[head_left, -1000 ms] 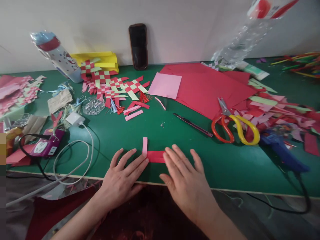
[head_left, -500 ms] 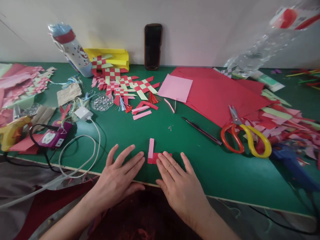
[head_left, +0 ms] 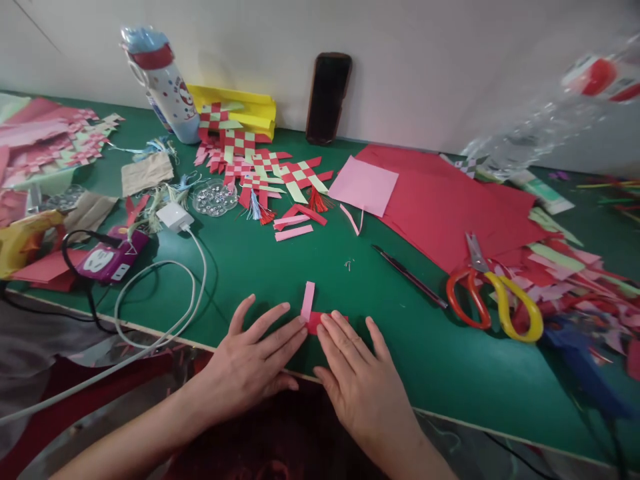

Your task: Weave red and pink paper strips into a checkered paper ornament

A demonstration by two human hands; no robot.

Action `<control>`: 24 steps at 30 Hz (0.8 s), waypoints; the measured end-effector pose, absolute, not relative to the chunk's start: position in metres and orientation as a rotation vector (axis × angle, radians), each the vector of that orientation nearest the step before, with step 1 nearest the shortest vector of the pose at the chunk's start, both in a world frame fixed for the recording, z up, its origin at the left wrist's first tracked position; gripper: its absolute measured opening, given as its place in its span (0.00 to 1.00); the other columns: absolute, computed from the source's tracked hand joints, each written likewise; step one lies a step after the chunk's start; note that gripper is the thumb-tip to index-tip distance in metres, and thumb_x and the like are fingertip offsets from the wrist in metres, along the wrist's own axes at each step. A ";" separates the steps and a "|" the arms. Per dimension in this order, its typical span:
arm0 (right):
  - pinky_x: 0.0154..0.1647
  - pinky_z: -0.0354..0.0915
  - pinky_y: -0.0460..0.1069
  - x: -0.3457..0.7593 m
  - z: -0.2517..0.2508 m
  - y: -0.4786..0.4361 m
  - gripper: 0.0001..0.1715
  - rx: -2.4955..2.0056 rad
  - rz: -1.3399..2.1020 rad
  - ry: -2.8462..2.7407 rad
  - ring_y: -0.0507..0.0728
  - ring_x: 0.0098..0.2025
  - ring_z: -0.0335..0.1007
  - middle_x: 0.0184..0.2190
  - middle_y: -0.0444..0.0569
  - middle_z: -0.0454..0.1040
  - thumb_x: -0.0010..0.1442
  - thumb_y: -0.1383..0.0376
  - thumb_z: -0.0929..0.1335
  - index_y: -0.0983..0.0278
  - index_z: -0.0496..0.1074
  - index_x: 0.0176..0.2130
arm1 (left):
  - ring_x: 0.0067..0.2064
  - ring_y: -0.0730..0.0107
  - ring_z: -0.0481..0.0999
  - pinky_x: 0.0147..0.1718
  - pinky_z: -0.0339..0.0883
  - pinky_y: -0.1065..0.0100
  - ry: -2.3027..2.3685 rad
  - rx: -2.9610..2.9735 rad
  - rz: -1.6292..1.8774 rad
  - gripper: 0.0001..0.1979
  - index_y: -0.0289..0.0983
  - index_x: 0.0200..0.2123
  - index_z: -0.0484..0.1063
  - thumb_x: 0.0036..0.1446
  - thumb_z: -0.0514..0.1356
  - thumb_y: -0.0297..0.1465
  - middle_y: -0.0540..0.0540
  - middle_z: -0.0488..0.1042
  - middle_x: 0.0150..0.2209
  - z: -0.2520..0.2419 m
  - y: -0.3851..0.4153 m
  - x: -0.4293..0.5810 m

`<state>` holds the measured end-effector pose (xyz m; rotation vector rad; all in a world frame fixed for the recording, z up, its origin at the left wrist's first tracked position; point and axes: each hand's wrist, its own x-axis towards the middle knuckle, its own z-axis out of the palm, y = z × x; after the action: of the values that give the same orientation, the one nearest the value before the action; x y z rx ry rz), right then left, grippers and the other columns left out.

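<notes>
A red paper strip (head_left: 315, 323) lies flat near the front edge of the green table. From its left end a pink paper strip (head_left: 308, 300) points away from me, so the two make an L. My left hand (head_left: 260, 357) has its fingers stretched out, with the fingertips touching the left end of the strips. Flat fingers of my right hand (head_left: 357, 367) press on the red strip and cover much of its right part. Whether the two strips are joined is hidden.
Scissors (head_left: 483, 290) and a craft knife (head_left: 410, 275) lie to the right, near red sheets (head_left: 430, 200) and paper scraps (head_left: 575, 260). Woven paper pieces (head_left: 270, 163), a bead tray (head_left: 215, 198) and a bottle (head_left: 167, 87) stand behind. A white cable (head_left: 200, 287) loops at left. A phone (head_left: 329, 99) leans on the wall.
My left hand has moved right until its fingertips touch the left end of the strips. The right hand still presses on the red strip. The camera view has tilted slightly.
</notes>
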<state>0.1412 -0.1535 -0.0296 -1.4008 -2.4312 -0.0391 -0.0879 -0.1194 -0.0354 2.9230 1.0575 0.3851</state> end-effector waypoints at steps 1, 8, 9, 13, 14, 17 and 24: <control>0.70 0.43 0.62 0.143 -0.030 -0.153 0.22 -1.383 -0.061 -2.445 0.59 0.63 0.64 0.61 0.53 0.70 0.68 0.66 0.61 0.68 0.69 0.58 | 0.66 0.55 0.59 0.68 0.23 0.43 1.057 2.936 0.394 0.28 0.42 0.60 0.68 0.65 0.53 0.52 0.47 0.71 0.61 -0.035 -0.119 -0.088; 0.69 0.45 0.61 0.151 -0.035 -0.149 0.23 -1.281 -0.265 -2.499 0.59 0.62 0.65 0.60 0.51 0.72 0.65 0.65 0.61 0.65 0.71 0.56 | 0.67 0.55 0.55 0.67 0.21 0.41 0.983 3.004 0.422 0.31 0.41 0.59 0.68 0.63 0.53 0.55 0.46 0.70 0.61 -0.038 -0.112 -0.086; 0.69 0.46 0.61 0.152 -0.036 -0.147 0.23 -1.257 -0.303 -2.521 0.60 0.62 0.65 0.60 0.51 0.71 0.64 0.65 0.62 0.65 0.71 0.56 | 0.68 0.54 0.55 0.67 0.21 0.41 0.968 3.009 0.441 0.31 0.42 0.59 0.69 0.62 0.53 0.56 0.45 0.70 0.60 -0.039 -0.110 -0.086; 0.66 0.51 0.60 0.158 -0.036 -0.139 0.22 -1.120 -0.465 -2.580 0.61 0.58 0.69 0.58 0.54 0.74 0.63 0.64 0.63 0.68 0.73 0.53 | 0.67 0.53 0.55 0.67 0.21 0.40 0.936 3.034 0.486 0.33 0.42 0.58 0.69 0.61 0.52 0.58 0.44 0.70 0.61 -0.040 -0.107 -0.089; 0.65 0.53 0.59 0.161 -0.036 -0.136 0.21 -1.077 -0.496 -2.586 0.60 0.57 0.71 0.56 0.53 0.75 0.64 0.63 0.63 0.68 0.74 0.53 | 0.67 0.53 0.56 0.67 0.21 0.39 0.930 3.046 0.507 0.34 0.42 0.59 0.69 0.60 0.51 0.58 0.45 0.69 0.61 -0.040 -0.106 -0.090; 0.59 0.62 0.55 0.173 -0.033 -0.125 0.18 -0.946 -0.528 -2.622 0.56 0.52 0.75 0.52 0.48 0.79 0.64 0.63 0.63 0.63 0.76 0.49 | 0.65 0.54 0.57 0.67 0.21 0.39 0.906 3.103 0.494 0.32 0.43 0.58 0.69 0.62 0.49 0.58 0.49 0.67 0.63 -0.039 -0.103 -0.090; 0.47 0.74 0.52 0.179 -0.003 -0.080 0.18 -1.121 -0.341 -2.546 0.58 0.53 0.75 0.52 0.49 0.78 0.65 0.61 0.65 0.59 0.74 0.52 | 0.55 0.63 0.68 0.66 0.41 0.48 1.047 3.150 0.992 0.07 0.51 0.45 0.75 0.62 0.62 0.36 0.56 0.72 0.57 -0.049 -0.094 -0.078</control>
<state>0.1792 -0.0800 -0.0033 -1.1211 -2.5461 -0.3411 -0.0785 -0.0939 -0.0494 3.1501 1.0465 0.9925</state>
